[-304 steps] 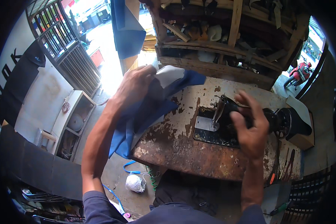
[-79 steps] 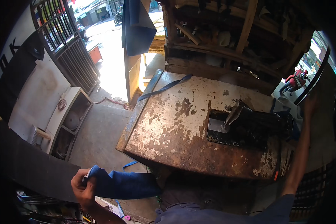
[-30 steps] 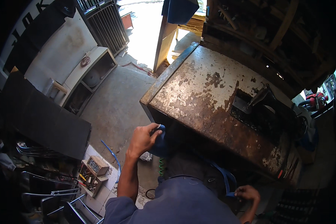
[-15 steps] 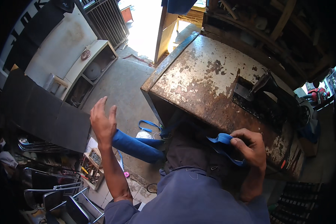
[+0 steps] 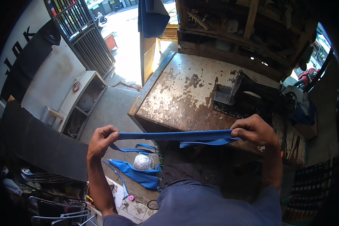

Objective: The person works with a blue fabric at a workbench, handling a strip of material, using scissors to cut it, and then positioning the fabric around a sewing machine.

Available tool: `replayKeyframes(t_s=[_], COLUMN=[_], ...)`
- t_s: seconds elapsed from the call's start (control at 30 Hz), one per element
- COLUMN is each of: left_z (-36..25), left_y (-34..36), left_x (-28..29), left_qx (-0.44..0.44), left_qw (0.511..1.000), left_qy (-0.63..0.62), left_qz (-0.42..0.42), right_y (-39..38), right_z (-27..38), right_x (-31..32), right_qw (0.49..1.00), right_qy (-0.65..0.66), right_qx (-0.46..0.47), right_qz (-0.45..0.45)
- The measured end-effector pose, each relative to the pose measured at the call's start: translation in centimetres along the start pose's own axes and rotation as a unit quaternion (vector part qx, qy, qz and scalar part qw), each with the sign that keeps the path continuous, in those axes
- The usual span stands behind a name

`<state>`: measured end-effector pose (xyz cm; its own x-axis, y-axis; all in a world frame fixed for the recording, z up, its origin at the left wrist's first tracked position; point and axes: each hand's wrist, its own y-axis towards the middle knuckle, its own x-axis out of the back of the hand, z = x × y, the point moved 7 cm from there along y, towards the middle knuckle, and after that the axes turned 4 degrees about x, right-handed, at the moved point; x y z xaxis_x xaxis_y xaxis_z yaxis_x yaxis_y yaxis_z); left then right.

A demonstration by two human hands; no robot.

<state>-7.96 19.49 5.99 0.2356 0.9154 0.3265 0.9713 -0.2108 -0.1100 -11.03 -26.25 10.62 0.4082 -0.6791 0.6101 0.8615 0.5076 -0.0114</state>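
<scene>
A long blue fabric strip (image 5: pixel 177 136) is stretched nearly level between my two hands, in front of the worn work table. My left hand (image 5: pixel 103 141) pinches its left end between thumb and fingers. At the right end, my right hand (image 5: pixel 254 130) has it pinched the same way. Loose lengths of the strip hang below both hands. Beneath, on the floor by my left leg, lie a blue cloth piece (image 5: pixel 137 175) and a ball of white string (image 5: pixel 142 162).
A black sewing machine (image 5: pixel 248 92) stands at the right of the table (image 5: pixel 169 101), whose surface is peeling. Folding chairs (image 5: pixel 60 214) are at the lower left. A pink tape measure (image 5: pixel 131 198) lies on the floor. A low white cabinet (image 5: pixel 87 90) stands left.
My left hand, open and apart from the strip before, now grips its end. The strip has gone from bunched at my right hand to pulled taut. The view has shifted.
</scene>
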Motion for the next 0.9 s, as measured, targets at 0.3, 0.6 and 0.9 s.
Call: replayKeyframes(t_s=[0.3, 0.6, 0.9], left_z=[8.8, 12.5, -18.0], left_y=[2.5, 21.5, 54.9], left_x=[13.3, 18.2, 4.9], left_qx=[0.123, 0.306, -0.237], left_qw=[0.987, 0.854, 0.769], left_qy=[0.031, 0.410, 0.405], left_qz=[-0.099, -0.098, -0.433], right_y=[-5.4, -0.5, 7.3], right_z=[-2.7, -8.1, -1.1], right_x=[6.4, 11.3, 16.1], right_qw=[0.989, 0.968, 0.984], right_qy=[-0.128, -0.199, -0.047], right_qx=[-0.057, -0.139, -0.150], right_qz=[-0.038, -0.062, -0.085])
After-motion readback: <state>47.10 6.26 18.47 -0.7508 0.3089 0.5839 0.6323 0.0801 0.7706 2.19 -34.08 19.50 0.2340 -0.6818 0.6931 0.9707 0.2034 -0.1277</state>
